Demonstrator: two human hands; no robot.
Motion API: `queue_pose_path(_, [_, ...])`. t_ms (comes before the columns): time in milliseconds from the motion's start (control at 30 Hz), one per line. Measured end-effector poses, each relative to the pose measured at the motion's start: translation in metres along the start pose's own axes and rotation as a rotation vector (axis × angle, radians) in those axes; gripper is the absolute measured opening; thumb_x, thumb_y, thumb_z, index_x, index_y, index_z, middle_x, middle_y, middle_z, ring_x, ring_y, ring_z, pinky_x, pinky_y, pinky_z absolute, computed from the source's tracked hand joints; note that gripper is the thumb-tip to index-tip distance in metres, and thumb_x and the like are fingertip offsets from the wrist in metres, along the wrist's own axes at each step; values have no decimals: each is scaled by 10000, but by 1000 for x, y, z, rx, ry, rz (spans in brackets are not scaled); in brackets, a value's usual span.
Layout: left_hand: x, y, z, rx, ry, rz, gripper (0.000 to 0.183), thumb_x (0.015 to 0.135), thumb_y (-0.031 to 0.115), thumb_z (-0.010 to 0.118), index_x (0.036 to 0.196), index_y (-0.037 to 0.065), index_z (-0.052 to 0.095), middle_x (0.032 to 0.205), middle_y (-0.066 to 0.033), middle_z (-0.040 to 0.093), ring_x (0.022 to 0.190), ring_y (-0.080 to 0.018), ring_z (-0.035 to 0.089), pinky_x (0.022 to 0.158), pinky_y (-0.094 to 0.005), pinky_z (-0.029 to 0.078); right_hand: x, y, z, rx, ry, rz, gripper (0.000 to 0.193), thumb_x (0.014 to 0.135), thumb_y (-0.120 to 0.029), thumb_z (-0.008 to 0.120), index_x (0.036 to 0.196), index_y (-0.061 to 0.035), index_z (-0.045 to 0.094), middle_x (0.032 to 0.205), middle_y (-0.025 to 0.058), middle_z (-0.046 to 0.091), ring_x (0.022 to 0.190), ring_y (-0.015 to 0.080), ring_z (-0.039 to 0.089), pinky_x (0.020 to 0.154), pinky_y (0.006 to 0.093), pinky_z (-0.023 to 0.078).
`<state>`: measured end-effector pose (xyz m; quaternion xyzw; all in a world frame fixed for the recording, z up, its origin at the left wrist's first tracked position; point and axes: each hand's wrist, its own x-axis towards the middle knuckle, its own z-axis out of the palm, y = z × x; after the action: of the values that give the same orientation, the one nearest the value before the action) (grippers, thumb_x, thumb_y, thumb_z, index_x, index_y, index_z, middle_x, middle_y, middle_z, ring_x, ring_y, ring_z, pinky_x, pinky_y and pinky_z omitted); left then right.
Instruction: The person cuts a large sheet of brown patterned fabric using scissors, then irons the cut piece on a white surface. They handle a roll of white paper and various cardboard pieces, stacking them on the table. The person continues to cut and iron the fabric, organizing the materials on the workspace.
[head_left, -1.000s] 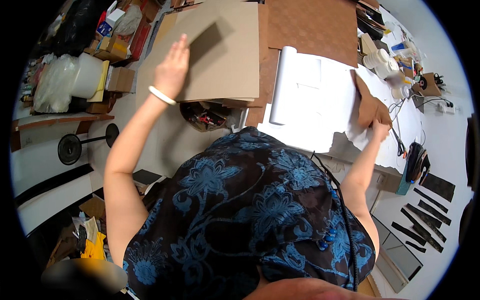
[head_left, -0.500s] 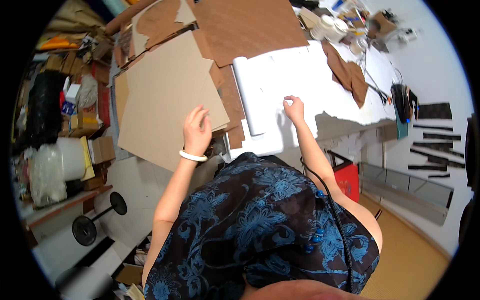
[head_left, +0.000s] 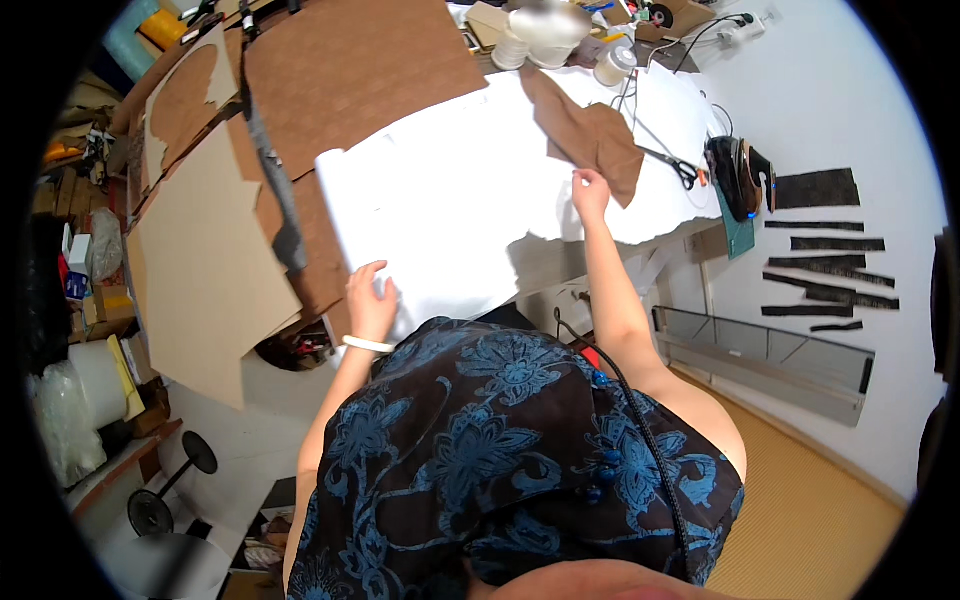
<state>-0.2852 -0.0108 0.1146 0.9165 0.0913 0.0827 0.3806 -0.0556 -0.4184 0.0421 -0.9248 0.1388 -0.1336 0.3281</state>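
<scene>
A large sheet of white paper (head_left: pixel 440 200) lies on the table in front of me, its left edge rolled up. My left hand (head_left: pixel 372 300) is at the near end of that roll, thumb and fingers apart, with a white bangle on the wrist. Farther right, my right hand (head_left: pixel 590 195) is over the sheet with its fingers pinched; whatever they hold, if anything, is too small to make out. Just beyond it lies a crumpled piece of brown leather-like material (head_left: pixel 595 140). Black-handled scissors (head_left: pixel 684 172) rest to its right.
Tan card sheets (head_left: pixel 205 260) lie at the left, beside brown sheet material (head_left: pixel 350 75). Along the back stand jars (head_left: pixel 614 66) among clutter. A dark clothes iron (head_left: pixel 738 175) stands at the table's right end. Black strips (head_left: pixel 825 262) hang on the right wall.
The view has turned rightward. My left hand has gone from above the tan card to the paper roll. My right hand has moved nearer the crumpled brown piece, still pinched.
</scene>
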Motion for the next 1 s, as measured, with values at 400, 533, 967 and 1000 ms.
queue_pose_path(400, [146, 161, 277, -204, -232, 131, 179, 792, 56, 635, 963, 22, 672, 967, -164, 677, 914, -323, 647, 835, -380, 516, 106, 95, -38, -166, -246, -316, 265, 805, -207, 734, 1005, -52, 657, 955, 117, 637, 930, 283, 583, 830, 390, 474])
queue_pose_path(533, [177, 176, 319, -175, -217, 179, 274, 762, 94, 720, 1013, 28, 633, 1009, -142, 634, 994, -331, 592, 886, -390, 480, 114, 50, -52, 381, -186, -115, 132, 918, -154, 617, 968, -35, 644, 790, 115, 659, 724, 275, 619, 705, 331, 488])
queue_pose_path(967, [179, 252, 250, -913, -243, 135, 96, 904, 18, 602, 998, 23, 620, 891, -66, 673, 837, -120, 624, 752, -268, 495, 121, -113, -283, 741, -374, -87, 200, 898, -200, 705, 991, -32, 647, 910, -14, 663, 830, 53, 580, 733, 216, 472])
queue_pose_path(1000, [176, 245, 235, -1086, -272, 89, 80, 918, 30, 603, 995, 27, 623, 919, -49, 673, 867, -100, 607, 770, -265, 491, 117, -124, -290, 551, -406, -153, 242, 847, -189, 763, 983, -28, 642, 913, -6, 665, 840, 59, 584, 745, 220, 477])
